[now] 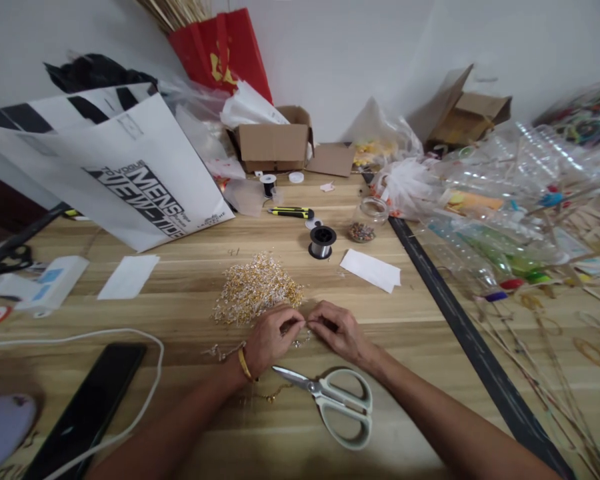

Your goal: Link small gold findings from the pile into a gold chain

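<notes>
My left hand [274, 337] and my right hand [341, 333] meet fingertip to fingertip above the wooden table, both pinched closed. A thin strand of small clear beads [299, 342] shows just below the fingertips and seems to run up into both pinches; the exact spot gripped is too small to see. More beaded strand [223, 352] emerges left of my left wrist. Behind my left hand lies a heap of gold and clear beads [257, 287]. Scissors [337, 403] with pale handles rest partly open just below my hands, beside a short gold chain [275, 395].
Behind stand a wire spool [323, 242], a jar of beads [364, 223], a yellow-black cutter [291, 213] and a cardboard box [275, 147]. A phone [87, 410] and white cable [155, 373] lie left, near a paper bag [155, 173]. Plastic bottles [480, 253] crowd the right.
</notes>
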{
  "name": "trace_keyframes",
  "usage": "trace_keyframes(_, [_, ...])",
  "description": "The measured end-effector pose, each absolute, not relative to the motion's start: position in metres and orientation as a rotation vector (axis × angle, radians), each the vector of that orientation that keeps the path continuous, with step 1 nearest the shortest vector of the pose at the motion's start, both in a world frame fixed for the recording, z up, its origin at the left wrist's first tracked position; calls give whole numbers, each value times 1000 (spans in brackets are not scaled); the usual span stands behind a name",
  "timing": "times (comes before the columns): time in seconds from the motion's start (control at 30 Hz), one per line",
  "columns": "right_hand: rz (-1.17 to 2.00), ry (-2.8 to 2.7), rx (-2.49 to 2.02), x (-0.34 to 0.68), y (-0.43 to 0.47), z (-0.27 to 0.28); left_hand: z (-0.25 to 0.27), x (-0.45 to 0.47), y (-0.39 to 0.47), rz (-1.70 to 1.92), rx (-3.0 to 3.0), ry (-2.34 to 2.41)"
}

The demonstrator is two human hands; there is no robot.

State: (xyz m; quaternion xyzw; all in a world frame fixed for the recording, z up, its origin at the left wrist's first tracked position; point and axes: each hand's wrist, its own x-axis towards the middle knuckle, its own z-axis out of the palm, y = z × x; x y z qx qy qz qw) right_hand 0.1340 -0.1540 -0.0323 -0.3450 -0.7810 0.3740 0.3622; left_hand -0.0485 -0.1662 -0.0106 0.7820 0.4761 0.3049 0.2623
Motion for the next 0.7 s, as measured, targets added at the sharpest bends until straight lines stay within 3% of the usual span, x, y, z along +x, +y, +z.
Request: trace_keyframes(0.7, [993,-1968,-931,134,-155,-30,-10,-51,-165,869,2117,1311])
